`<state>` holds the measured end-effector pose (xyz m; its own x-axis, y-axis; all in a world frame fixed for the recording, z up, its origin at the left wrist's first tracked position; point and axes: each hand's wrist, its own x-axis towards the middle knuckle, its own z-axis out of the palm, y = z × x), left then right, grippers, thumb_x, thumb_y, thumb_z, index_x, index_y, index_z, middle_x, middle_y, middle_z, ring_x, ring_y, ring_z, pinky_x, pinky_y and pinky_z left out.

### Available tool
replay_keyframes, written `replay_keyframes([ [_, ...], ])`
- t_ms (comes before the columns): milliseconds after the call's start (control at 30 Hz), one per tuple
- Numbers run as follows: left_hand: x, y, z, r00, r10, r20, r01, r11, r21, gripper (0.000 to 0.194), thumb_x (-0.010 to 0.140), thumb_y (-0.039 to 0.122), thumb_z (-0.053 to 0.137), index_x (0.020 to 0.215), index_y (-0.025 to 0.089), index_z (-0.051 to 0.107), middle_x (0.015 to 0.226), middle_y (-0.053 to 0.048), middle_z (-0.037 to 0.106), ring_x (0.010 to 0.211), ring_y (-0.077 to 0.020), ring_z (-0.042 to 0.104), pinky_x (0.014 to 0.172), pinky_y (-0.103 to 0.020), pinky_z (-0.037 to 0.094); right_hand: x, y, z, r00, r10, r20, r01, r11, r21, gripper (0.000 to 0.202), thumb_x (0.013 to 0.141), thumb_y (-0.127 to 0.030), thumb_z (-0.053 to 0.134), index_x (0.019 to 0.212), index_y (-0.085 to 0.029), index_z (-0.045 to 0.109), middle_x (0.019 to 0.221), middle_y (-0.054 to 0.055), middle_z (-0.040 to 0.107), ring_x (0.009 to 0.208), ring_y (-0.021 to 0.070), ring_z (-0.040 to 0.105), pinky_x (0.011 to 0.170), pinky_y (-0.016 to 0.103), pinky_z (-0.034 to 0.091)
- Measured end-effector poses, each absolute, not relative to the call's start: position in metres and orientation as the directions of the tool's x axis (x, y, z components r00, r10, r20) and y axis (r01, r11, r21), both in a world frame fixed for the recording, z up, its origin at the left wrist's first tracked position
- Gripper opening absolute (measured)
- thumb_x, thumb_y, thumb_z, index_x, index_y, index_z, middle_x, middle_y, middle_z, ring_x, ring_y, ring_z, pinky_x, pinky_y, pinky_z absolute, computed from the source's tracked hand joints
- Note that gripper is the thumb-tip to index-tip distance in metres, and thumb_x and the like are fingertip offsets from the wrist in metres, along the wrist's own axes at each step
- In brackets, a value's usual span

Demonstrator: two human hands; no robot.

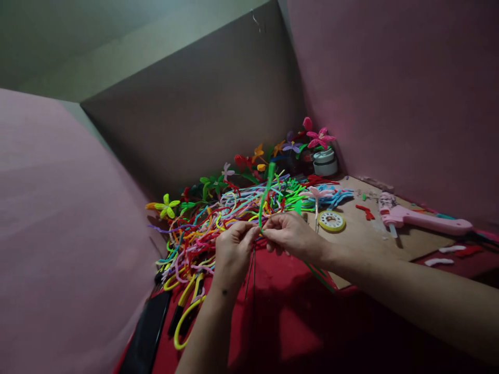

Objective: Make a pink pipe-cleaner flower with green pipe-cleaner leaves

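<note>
My left hand (233,249) and my right hand (290,235) meet at their fingertips above a red cloth (284,311). Together they pinch a green pipe cleaner (266,195) that rises upright from between the fingers. A thin dark wire stem (251,275) hangs down below the pinch. Just behind the hands lies a big tangled pile of coloured pipe cleaners (218,218).
Finished pipe-cleaner flowers (317,137) stand at the back corner beside a small white pot (325,163). A yellow tape roll (331,221) and a pink glue gun (421,218) lie on the wooden board at right. Pink and cardboard walls enclose the space. Yellow-handled scissors (187,311) lie front left.
</note>
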<state>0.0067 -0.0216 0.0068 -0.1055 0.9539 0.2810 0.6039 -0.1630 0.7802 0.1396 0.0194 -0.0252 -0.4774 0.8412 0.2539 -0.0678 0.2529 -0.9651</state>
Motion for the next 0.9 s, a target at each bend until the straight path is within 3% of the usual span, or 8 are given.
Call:
replay_keyframes([
  [100, 0.009, -0.022, 0.001, -0.100, 0.922, 0.373, 0.714, -0.195, 0.673, 0.018, 0.077, 0.030, 0.049, 0.075, 0.016, 0.059, 0.072, -0.003, 0.061, 0.068, -0.0143, 0.052, 0.064, -0.025, 0.040, 0.139, 0.022, -0.024, -0.531, 0.829, 0.175, -0.130, 0.124, -0.984, 0.012, 0.070, -0.019, 0.048, 0.060, -0.014, 0.051, 0.049, -0.001, 0.057, 0.035, 0.0052, 0.044, 0.032, 0.015, 0.031],
  [200, 0.010, -0.022, 0.003, -0.067, 0.928, 0.366, 0.725, -0.207, 0.657, 0.018, 0.076, 0.032, 0.050, 0.074, 0.016, 0.059, 0.071, -0.003, 0.061, 0.066, -0.0140, 0.052, 0.060, -0.024, 0.039, 0.140, 0.023, -0.022, -0.554, 0.820, 0.145, -0.183, 0.049, -0.982, 0.010, 0.069, -0.020, 0.050, 0.061, -0.014, 0.051, 0.048, -0.001, 0.057, 0.033, 0.0051, 0.042, 0.030, 0.016, 0.030],
  [400, 0.006, -0.017, 0.010, -0.089, 0.971, 0.220, 0.598, -0.124, 0.792, 0.022, 0.070, 0.035, 0.056, 0.063, 0.014, 0.055, 0.053, 0.002, 0.051, 0.048, -0.0086, 0.040, 0.047, -0.021, 0.032, 0.142, 0.026, -0.022, -0.583, 0.796, 0.165, -0.237, 0.027, -0.971, 0.007, 0.068, -0.019, 0.054, 0.066, -0.012, 0.053, 0.051, -0.001, 0.059, 0.035, 0.0048, 0.045, 0.033, 0.015, 0.035],
  [600, -0.006, -0.006, 0.008, -0.056, 0.984, 0.171, 0.435, -0.130, 0.891, 0.028, 0.071, 0.039, 0.056, 0.058, 0.014, 0.049, 0.051, 0.003, 0.047, 0.047, -0.0078, 0.042, 0.048, -0.020, 0.035, 0.145, 0.033, -0.027, -0.684, 0.718, 0.130, -0.268, -0.082, -0.960, 0.017, 0.068, -0.026, 0.058, 0.063, -0.011, 0.052, 0.054, 0.004, 0.063, 0.038, 0.0080, 0.051, 0.033, 0.017, 0.038],
  [767, -0.004, 0.001, 0.003, -0.122, 0.973, 0.196, 0.463, -0.119, 0.879, 0.023, 0.069, 0.034, 0.057, 0.064, 0.012, 0.060, 0.056, 0.000, 0.056, 0.053, -0.0097, 0.047, 0.051, -0.021, 0.037, 0.143, 0.035, -0.028, -0.606, 0.789, 0.096, -0.212, -0.044, -0.976, 0.014, 0.070, -0.023, 0.055, 0.060, -0.012, 0.053, 0.051, 0.002, 0.061, 0.036, 0.0070, 0.048, 0.033, 0.017, 0.036],
  [900, -0.003, 0.005, 0.003, -0.116, 0.971, 0.210, 0.514, -0.122, 0.849, 0.022, 0.068, 0.032, 0.057, 0.060, 0.012, 0.061, 0.053, -0.001, 0.056, 0.051, -0.0100, 0.047, 0.049, -0.021, 0.036, 0.143, 0.034, -0.027, -0.587, 0.797, 0.145, -0.107, 0.102, -0.989, 0.019, 0.072, -0.021, 0.053, 0.055, -0.012, 0.055, 0.046, -0.001, 0.056, 0.034, 0.0043, 0.041, 0.034, 0.016, 0.030],
])
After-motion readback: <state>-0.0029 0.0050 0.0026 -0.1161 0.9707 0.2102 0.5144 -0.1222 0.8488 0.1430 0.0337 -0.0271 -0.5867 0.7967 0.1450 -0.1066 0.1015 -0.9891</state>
